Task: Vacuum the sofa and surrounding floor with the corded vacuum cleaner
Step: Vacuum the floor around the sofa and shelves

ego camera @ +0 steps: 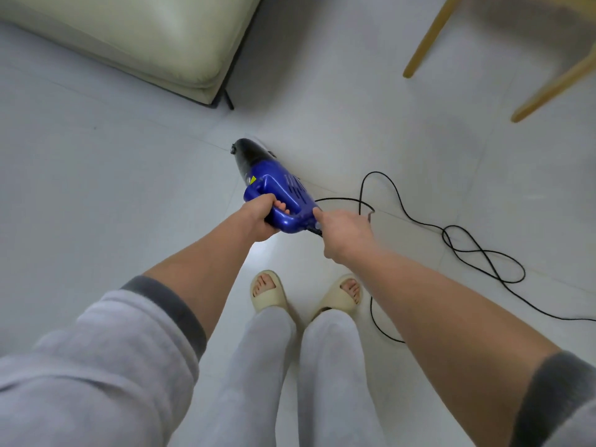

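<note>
A blue handheld vacuum cleaner (280, 188) with a dark nose points away from me and down toward the white tiled floor (96, 175). My left hand (258, 217) grips its loop handle. My right hand (345, 230) is at the vacuum's rear end, where the black power cord (483, 253) comes out. The cord runs into this hand, whose fingers are mostly hidden behind its back. The cream sofa (145, 37) stands at the upper left, its corner a short way beyond the vacuum's nose.
The cord lies in loose loops on the floor to my right and trails behind my right leg. A thin black sofa leg (229, 100) stands at the sofa's corner. Two wooden furniture legs (429, 37) slant at the upper right. My slippered feet (269, 291) stand below the vacuum.
</note>
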Tool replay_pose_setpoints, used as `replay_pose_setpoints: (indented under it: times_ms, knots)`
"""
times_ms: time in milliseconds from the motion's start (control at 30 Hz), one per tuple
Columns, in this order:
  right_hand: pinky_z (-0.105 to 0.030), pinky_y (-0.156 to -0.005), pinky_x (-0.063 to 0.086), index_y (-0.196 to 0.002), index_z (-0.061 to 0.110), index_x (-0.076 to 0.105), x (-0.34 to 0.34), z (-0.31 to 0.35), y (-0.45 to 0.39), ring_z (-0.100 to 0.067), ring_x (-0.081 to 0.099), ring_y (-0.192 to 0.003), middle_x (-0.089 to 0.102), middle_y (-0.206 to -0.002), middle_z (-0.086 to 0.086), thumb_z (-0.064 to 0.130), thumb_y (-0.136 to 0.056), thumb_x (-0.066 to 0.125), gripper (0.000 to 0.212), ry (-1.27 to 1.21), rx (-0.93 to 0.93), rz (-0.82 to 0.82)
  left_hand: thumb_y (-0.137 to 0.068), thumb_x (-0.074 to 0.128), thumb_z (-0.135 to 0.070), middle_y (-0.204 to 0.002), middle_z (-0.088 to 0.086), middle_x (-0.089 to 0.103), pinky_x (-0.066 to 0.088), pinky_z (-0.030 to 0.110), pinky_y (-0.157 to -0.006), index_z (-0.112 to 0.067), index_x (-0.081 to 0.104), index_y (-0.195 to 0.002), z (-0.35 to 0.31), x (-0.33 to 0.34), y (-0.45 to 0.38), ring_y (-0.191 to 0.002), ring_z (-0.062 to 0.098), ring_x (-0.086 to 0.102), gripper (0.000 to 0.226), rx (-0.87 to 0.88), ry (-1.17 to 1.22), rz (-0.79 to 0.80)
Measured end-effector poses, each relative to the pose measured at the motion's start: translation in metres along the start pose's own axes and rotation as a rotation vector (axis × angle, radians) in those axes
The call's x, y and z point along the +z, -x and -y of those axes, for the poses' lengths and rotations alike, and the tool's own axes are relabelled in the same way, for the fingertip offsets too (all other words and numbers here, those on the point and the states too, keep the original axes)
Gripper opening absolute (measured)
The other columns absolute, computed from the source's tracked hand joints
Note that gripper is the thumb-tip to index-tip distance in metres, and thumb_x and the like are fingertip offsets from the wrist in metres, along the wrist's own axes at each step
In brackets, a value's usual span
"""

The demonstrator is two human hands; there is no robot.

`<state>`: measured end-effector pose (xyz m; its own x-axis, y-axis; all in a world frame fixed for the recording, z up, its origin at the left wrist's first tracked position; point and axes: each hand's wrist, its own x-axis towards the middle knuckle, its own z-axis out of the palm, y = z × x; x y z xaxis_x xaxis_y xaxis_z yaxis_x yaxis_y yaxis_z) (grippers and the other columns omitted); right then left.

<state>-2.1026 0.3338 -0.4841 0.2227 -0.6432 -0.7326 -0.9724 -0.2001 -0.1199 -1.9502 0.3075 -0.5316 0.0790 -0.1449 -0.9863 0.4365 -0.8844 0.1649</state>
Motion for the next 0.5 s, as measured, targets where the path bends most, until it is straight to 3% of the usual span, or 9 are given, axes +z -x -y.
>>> replay_pose_setpoints:
  times_ms: [167,367,500]
  knots:
    - [-0.031,-0.069,0.041,-0.136,0.021,0.040,-0.008,0.012,-0.010,-0.025,0.057,-0.101,0.058,-0.110,-0.004,0.009,-0.084,0.058,0.057,-0.048,0.068,-0.018,-0.093,0.044,-0.001,-0.063,0.001,0.050,0.052,0.024,-0.063,-0.009,0.052,-0.075,-0.026,0.003,0.003,-0.056,0.011,0.050,0.021,0.043,-0.057,0.031]
    - [-0.031,-0.065,0.041,-0.122,0.020,0.045,-0.014,0.018,-0.011,-0.024,0.054,-0.089,0.055,-0.096,-0.001,0.010,-0.079,0.064,0.049,-0.076,0.068,0.029,-0.093,0.045,-0.002,-0.063,0.001,0.051,0.051,0.024,-0.060,-0.008,0.054,-0.079,-0.029,-0.003,0.002,-0.055,0.010,0.051,0.017,0.052,-0.084,0.048]
    - [-0.032,-0.062,0.044,-0.129,0.023,0.040,-0.004,0.023,0.000,-0.022,0.056,-0.083,0.056,-0.094,-0.002,0.009,-0.079,0.064,0.057,-0.072,0.036,0.081,-0.093,0.047,-0.001,-0.065,0.002,0.053,0.052,0.025,-0.061,-0.008,0.055,-0.084,-0.016,-0.014,0.005,-0.057,0.011,0.052,0.014,0.010,-0.118,0.022]
